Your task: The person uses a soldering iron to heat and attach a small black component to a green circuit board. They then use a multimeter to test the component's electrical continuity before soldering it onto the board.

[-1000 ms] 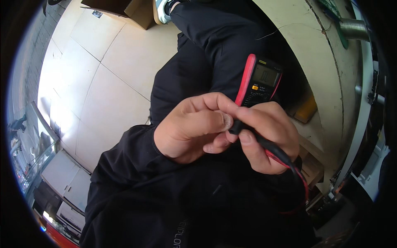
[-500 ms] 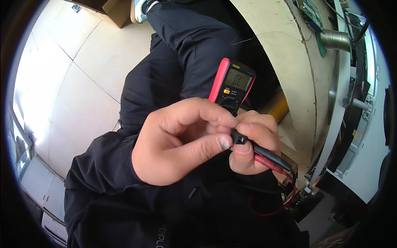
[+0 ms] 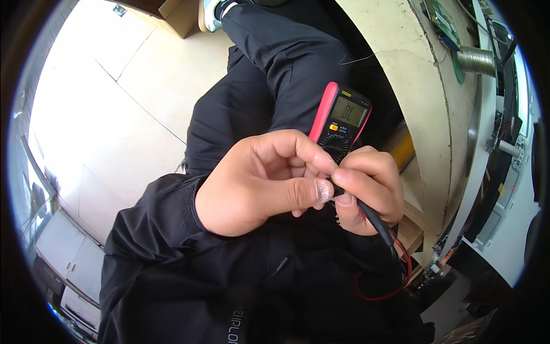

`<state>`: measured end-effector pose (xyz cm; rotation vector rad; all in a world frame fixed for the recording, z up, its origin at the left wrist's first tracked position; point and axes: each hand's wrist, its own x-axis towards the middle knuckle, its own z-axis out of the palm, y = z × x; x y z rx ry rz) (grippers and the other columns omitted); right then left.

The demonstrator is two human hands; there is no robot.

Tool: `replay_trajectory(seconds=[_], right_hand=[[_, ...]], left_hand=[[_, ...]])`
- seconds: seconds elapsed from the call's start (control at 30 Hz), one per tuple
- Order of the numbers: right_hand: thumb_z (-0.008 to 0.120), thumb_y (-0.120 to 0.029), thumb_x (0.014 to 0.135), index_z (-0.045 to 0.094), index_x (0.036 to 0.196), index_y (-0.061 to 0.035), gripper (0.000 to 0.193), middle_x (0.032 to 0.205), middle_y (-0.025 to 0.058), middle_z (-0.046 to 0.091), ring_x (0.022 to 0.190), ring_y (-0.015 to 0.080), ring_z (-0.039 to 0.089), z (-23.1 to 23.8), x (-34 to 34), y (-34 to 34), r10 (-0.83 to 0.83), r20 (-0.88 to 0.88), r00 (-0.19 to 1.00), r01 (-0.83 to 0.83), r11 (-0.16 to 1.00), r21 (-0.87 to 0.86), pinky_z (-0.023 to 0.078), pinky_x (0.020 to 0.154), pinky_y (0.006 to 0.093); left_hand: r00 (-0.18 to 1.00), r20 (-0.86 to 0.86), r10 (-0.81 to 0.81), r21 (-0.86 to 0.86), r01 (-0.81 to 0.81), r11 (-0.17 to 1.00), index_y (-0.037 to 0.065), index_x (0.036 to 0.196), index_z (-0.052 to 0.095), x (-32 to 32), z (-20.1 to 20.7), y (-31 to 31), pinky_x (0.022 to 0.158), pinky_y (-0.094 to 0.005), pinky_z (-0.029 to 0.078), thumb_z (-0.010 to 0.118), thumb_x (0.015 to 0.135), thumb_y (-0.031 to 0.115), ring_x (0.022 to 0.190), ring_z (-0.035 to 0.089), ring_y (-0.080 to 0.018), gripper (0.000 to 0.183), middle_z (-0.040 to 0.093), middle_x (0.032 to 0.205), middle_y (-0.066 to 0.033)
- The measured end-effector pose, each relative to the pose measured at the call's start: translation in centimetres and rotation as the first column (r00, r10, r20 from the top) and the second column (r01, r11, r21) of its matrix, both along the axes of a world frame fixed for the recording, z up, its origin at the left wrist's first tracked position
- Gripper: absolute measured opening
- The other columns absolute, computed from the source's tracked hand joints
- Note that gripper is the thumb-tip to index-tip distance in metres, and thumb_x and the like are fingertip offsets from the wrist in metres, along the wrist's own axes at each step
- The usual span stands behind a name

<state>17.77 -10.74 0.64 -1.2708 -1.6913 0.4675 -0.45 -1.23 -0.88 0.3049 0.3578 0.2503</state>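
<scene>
A red and black multimeter (image 3: 342, 121) with a grey screen lies on my dark-trousered leg (image 3: 269, 69). Just in front of it my right hand (image 3: 369, 189) grips a black test probe (image 3: 372, 217), whose red and black leads (image 3: 395, 275) trail down toward my lap. My left hand (image 3: 258, 183) meets it from the left, thumb and fingertips pinched on the probe's tip end. What lies between the fingertips is hidden.
Pale floor tiles (image 3: 114, 114) spread to the left, with a cardboard box (image 3: 172, 11) and my shoe (image 3: 209, 14) at the top. A cream curved panel (image 3: 424, 114), a green circuit board (image 3: 444, 20) and a silver ribbed hose (image 3: 475, 60) stand at the right.
Both hands have come closer to the camera and look larger. The multimeter now shows fully above them. The grip on the probe is the same.
</scene>
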Motion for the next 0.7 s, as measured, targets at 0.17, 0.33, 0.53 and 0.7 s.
replay_trajectory(seconds=[0.17,0.33,0.53,0.7], right_hand=[[0.073,0.006,0.077,0.071,0.109,-0.0033,0.033,0.090,0.0089,0.062,0.065,0.0197,0.060,0.2,-0.2,0.6,-0.043,0.149,0.988,0.046,0.999,-0.016,0.049,0.055,0.0279],[0.076,-0.013,0.089,0.068,0.112,-0.0002,0.028,0.108,0.0141,0.057,0.083,0.0221,0.059,-0.3,-0.8,-1.0,-0.152,-0.025,0.988,0.152,0.988,0.013,0.051,0.070,0.0315],[0.073,-0.012,0.089,0.063,0.109,0.0026,0.026,0.111,0.0210,0.056,0.085,0.0304,0.068,-0.4,-2.2,-0.8,-0.071,-0.085,0.994,0.085,0.981,0.174,0.060,0.069,0.0337],[0.075,0.006,0.077,0.070,0.095,0.0020,0.019,0.101,0.0197,0.064,0.082,0.0281,0.071,-1.4,-4.8,0.5,-0.189,-0.217,0.958,0.244,0.932,0.266,0.063,0.066,0.0309]], left_hand=[[0.999,-0.037,0.014,-0.088,-0.017,0.996,0.000,0.113,0.063,0.0,-0.9,0.0,0.069,-0.0234,0.049,0.063,0.090,-0.008,0.083,0.065,-0.0129,0.024,0.068,0.094,-0.0071],[0.985,0.072,0.158,-0.173,-0.143,0.974,-0.001,0.112,0.063,0.2,-2.0,-0.2,0.068,-0.0286,0.047,0.063,0.090,-0.004,0.075,0.060,-0.0175,0.022,0.067,0.093,-0.0102],[0.983,0.033,0.183,-0.239,-0.170,0.956,0.004,0.112,0.061,0.6,-1.9,0.0,0.062,-0.0251,0.044,0.065,0.087,0.009,0.078,0.052,-0.0176,0.026,0.056,0.096,-0.0092],[0.973,0.077,0.218,-0.335,-0.180,0.925,0.002,0.119,0.056,0.6,-2.3,-0.1,0.062,-0.0247,0.046,0.062,0.090,0.009,0.077,0.052,-0.0159,0.030,0.057,0.099,-0.0101]])
